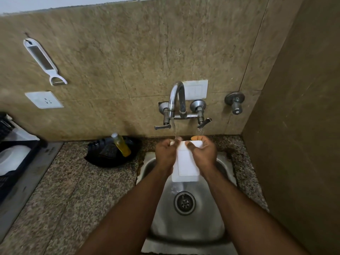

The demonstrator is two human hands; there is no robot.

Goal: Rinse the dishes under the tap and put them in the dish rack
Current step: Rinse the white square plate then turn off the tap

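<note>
**White rectangular dish under the running tap**

Both hands are up over the sink (185, 229), and between them is a white rectangular dish (186, 162), flat and smooth with a raised rectangular panel on the face turned to the camera. The left hand (166, 153) grips its left long edge, fingers curled over the far corner. The right hand (203, 153) grips the right edge, thumb pressed on the face, fingertips wrapped round the back. The dish tilts, far end high, near end hanging over the basin.

Water is on: a thin clear stream falls from the curved chrome tap (176, 100) and lands right at the top of the dish, by the left hand's fingers. A smaller trickle drips from the right lever. The tap is wall-mounted, dull polished metal, two lever handles spread low.

The sink is a rounded stainless steel bowl, wet and glossy, with a ringed drain (184, 203) at its middle. Around it lies a speckled granite counter (77, 190), grainy brown and grey.

Left of the sink sits a black shallow tray (103, 157), with a yellow liquid bottle (122, 147) lying slanted in it, clear plastic, pale cap. At the far left edge, a dark slatted dish rack (12, 175) holds something white and rounded.

On the mottled tan wall tiles (128, 52) hangs a white plastic peeler (43, 59) with a metal blade, a white socket plate (44, 99) below it.
</note>
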